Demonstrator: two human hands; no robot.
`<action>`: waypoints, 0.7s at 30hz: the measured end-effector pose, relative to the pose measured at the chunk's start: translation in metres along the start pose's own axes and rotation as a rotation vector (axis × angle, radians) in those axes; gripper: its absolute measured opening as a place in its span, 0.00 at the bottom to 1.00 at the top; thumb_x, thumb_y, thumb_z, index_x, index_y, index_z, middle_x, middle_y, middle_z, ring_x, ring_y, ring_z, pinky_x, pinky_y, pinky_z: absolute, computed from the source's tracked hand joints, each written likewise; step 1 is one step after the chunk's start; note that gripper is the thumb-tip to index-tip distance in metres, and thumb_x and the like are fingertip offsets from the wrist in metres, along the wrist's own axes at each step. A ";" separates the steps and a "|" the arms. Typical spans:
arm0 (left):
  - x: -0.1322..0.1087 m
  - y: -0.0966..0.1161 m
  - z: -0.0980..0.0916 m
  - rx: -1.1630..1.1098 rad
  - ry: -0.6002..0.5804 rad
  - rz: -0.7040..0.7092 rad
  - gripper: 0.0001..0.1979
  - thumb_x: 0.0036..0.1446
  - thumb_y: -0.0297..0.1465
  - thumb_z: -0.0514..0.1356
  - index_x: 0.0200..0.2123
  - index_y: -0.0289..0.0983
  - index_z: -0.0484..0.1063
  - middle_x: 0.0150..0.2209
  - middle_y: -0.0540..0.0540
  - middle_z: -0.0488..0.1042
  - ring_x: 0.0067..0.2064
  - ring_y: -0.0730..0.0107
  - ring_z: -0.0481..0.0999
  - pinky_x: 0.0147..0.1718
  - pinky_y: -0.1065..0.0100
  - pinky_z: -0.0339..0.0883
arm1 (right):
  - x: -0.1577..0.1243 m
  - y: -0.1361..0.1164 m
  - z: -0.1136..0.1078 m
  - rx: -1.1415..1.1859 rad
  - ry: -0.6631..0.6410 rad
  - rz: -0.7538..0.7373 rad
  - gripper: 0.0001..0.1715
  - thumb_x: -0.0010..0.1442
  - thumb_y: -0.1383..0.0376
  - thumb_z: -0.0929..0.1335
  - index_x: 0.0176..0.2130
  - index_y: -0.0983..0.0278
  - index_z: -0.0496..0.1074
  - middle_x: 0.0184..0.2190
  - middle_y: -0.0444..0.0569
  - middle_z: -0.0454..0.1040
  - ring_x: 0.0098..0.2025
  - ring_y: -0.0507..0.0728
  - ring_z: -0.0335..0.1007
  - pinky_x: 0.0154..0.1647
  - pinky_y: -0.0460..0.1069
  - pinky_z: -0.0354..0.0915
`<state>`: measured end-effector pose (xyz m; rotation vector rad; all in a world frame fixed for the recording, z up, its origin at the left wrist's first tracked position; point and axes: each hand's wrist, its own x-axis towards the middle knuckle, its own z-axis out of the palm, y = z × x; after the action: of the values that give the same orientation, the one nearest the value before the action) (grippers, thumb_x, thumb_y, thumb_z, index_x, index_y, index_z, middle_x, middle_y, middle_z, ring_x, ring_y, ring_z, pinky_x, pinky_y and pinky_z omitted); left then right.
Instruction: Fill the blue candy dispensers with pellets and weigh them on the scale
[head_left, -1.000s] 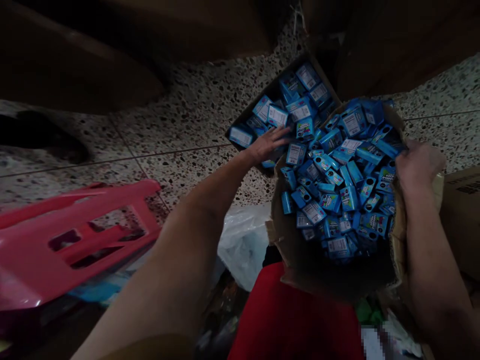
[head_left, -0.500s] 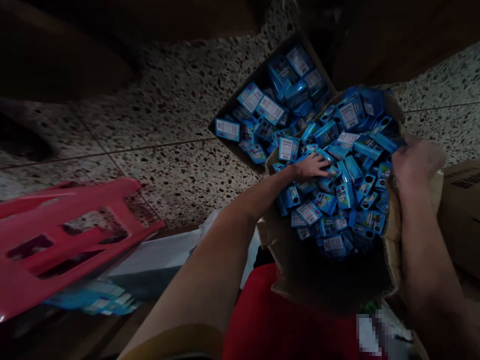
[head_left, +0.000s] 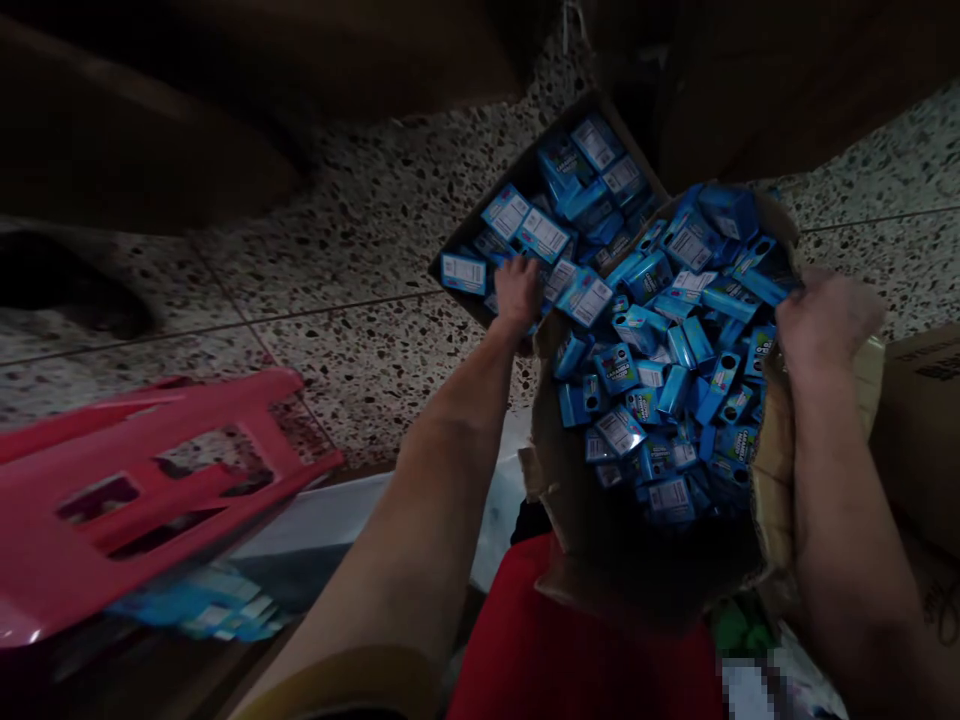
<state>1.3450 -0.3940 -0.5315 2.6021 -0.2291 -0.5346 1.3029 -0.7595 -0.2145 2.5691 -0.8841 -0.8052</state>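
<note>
A tilted cardboard box (head_left: pixel 645 560) on my lap is full of several small blue packets (head_left: pixel 660 360). My right hand (head_left: pixel 825 320) is closed on its right rim. A second cardboard box (head_left: pixel 480 235) lies on the floor beyond it, also holding blue packets (head_left: pixel 577 190). My left hand (head_left: pixel 519 290) reaches over that floor box's near edge, fingers curled down among the packets; what it holds is hidden.
A red plastic stool (head_left: pixel 150 490) lies on its side at the left, with blue packets (head_left: pixel 217 605) under it. The terrazzo floor (head_left: pixel 352 270) spreads behind. Another brown carton (head_left: pixel 922 420) stands at the right edge. Dark furniture fills the top.
My left hand has moved from the lap box's packets back up and left to the floor box. The right hand keeps its hold on the rim.
</note>
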 end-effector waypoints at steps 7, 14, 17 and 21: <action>-0.056 0.055 0.003 -0.032 -0.138 0.415 0.20 0.72 0.39 0.61 0.61 0.38 0.75 0.66 0.32 0.74 0.70 0.40 0.68 0.72 0.34 0.55 | -0.003 0.001 0.000 0.077 0.000 -0.025 0.23 0.67 0.70 0.65 0.54 0.68 0.84 0.48 0.68 0.85 0.53 0.72 0.82 0.49 0.58 0.70; -0.028 0.067 0.034 -0.011 -0.275 0.532 0.17 0.65 0.35 0.64 0.55 0.39 0.79 0.71 0.33 0.70 0.76 0.36 0.62 0.76 0.24 0.35 | 0.000 0.001 0.001 0.045 0.035 -0.028 0.23 0.66 0.70 0.65 0.54 0.67 0.84 0.47 0.65 0.85 0.53 0.72 0.82 0.48 0.57 0.69; -0.008 0.027 0.006 -0.005 -0.086 0.247 0.17 0.65 0.31 0.63 0.56 0.37 0.76 0.71 0.31 0.69 0.76 0.37 0.62 0.77 0.27 0.38 | 0.002 -0.002 -0.001 0.055 0.025 -0.021 0.23 0.67 0.72 0.64 0.54 0.70 0.83 0.49 0.67 0.85 0.56 0.73 0.81 0.50 0.58 0.69; -0.013 -0.007 -0.034 -0.033 0.135 -0.411 0.23 0.70 0.33 0.58 0.64 0.29 0.67 0.70 0.20 0.66 0.74 0.34 0.63 0.74 0.29 0.51 | 0.003 -0.003 0.002 0.077 0.001 -0.073 0.25 0.66 0.74 0.62 0.56 0.77 0.81 0.50 0.76 0.82 0.57 0.79 0.80 0.51 0.63 0.69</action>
<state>1.3476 -0.3707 -0.5032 2.6466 0.3627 -0.4897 1.3055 -0.7595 -0.2188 2.6825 -0.8411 -0.8047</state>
